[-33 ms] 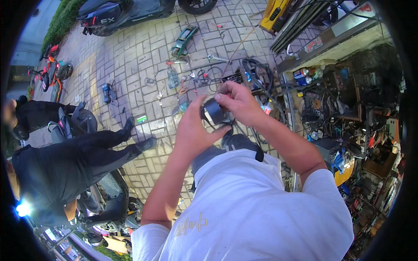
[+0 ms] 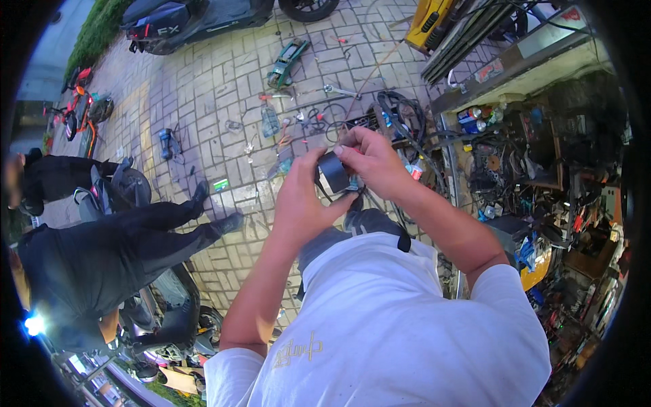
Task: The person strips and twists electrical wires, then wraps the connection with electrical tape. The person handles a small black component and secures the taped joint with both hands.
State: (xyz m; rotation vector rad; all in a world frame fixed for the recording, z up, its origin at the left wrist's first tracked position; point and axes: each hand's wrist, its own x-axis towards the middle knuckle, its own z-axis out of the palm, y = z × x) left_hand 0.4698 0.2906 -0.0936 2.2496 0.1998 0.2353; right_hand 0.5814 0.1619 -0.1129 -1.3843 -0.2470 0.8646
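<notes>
A short, dark cylindrical part (image 2: pixel 333 172) is held in front of my body, above the paved ground. My left hand (image 2: pixel 300 197) curls round its left side, with the thumb stretched out below it. From the right, my right hand (image 2: pixel 373 161) pinches at its upper edge with thumb and index finger. Dark thin cables (image 2: pixel 397 210) hang close below my hands. Something small and bluish shows at the cylinder's lower right, but its kind is unclear. The fingers hide part of the cylinder, and I cannot tell what exactly it is.
A wrench (image 2: pixel 340 91), a green tool-like object (image 2: pixel 287 63) and coiled black cable (image 2: pixel 400 112) lie on the paving. A dark scooter (image 2: pixel 203 20) stands at the far side. To the left are people in dark clothes (image 2: pixel 122 247); cluttered shelves (image 2: pixel 569 183) stand right.
The dark cylinder has tilted very slightly between my fingers, and my left fingertips have shifted a little toward it. All else looks the same.
</notes>
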